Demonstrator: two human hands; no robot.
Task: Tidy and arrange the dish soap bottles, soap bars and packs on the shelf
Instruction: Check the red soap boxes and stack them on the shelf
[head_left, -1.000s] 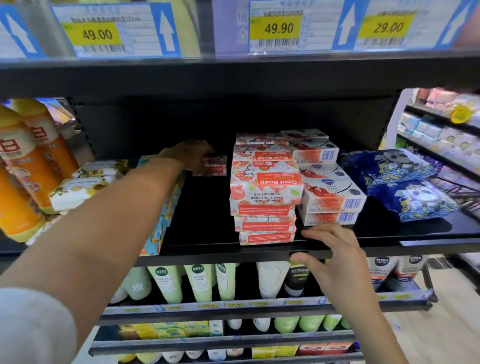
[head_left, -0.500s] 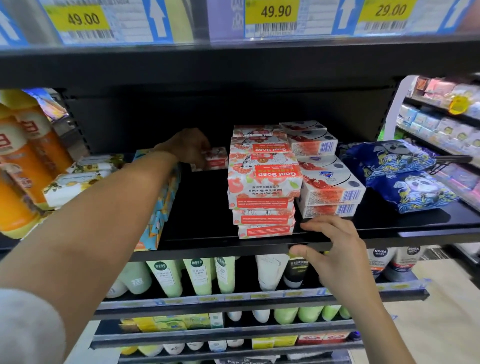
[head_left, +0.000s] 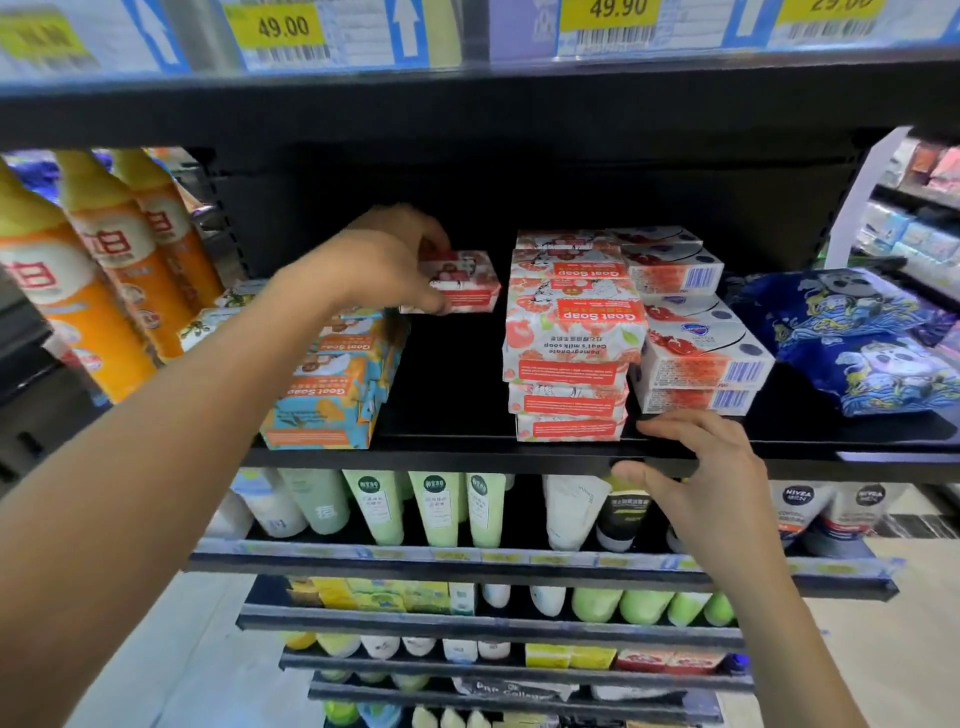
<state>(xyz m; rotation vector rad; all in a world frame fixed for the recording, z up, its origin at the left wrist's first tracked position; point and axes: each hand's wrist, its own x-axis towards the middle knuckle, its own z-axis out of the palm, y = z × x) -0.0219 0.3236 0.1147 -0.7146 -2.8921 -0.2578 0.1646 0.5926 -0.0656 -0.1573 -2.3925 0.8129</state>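
Observation:
My left hand (head_left: 379, 260) reaches deep over the black shelf (head_left: 441, 452) and grips a small red-and-white soap box (head_left: 465, 283), held above the bare middle of the shelf. To its right stands a stack of red Goat Soap boxes (head_left: 571, 332), with white and red soap boxes (head_left: 696, 353) beside them. Blue and orange Goat Soap boxes (head_left: 332, 384) lie under my left forearm. My right hand (head_left: 701, 467) holds the shelf's front edge, fingers on top and thumb below.
Orange dish soap bottles (head_left: 104, 260) stand at the far left. Blue patterned packs (head_left: 857, 343) lie at the right end. Price tags (head_left: 283, 28) hang on the shelf above. Lower shelves carry green and white tubes (head_left: 441, 509).
My left hand has drawn the small red soap box forward and a little up from the back of the shelf. My right hand stays on the shelf edge.

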